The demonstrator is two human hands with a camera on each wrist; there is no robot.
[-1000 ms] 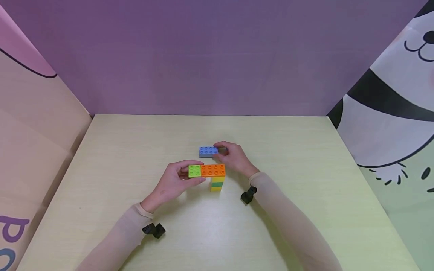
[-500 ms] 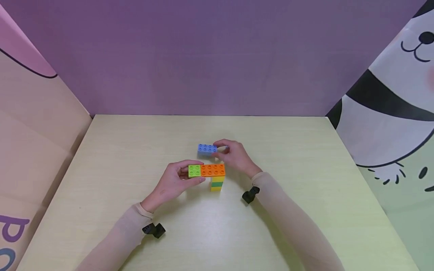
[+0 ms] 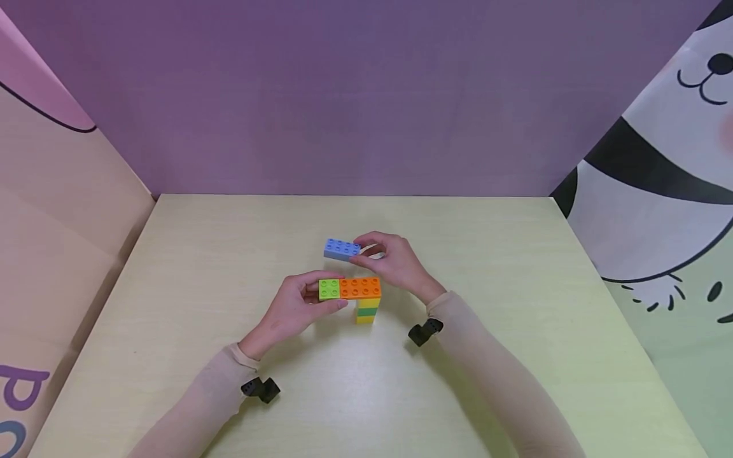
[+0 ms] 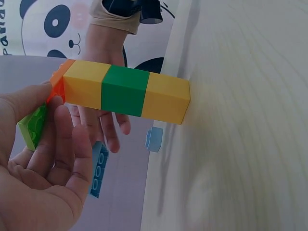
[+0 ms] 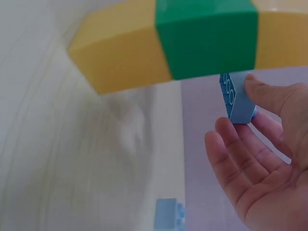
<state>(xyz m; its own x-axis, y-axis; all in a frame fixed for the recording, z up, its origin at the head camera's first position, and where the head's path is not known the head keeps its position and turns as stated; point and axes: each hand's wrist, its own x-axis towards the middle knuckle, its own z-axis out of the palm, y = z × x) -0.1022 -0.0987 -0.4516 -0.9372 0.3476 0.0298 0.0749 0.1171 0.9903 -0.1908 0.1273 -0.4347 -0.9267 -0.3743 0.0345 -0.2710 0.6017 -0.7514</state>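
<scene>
My left hand pinches the lime green toy brick where it meets the orange brick. Under the orange brick's right end stands an upright column of yellow, green and yellow bricks, its foot at the table. Behind this build, my right hand pinches a long blue brick between thumb and fingers by its right end. The right wrist view shows the long blue brick raised off the table, hollow underside visible. A smaller blue brick sits on the table below the right hand.
The pale wooden table meets a purple wall at its back edge. Printed panels flank it left and right. A small black camera is strapped to the left wrist and another to the right.
My right hand has lifted the long blue brick from the table and moved it slightly back and left, turning it a little. The left hand and the build stay put.
</scene>
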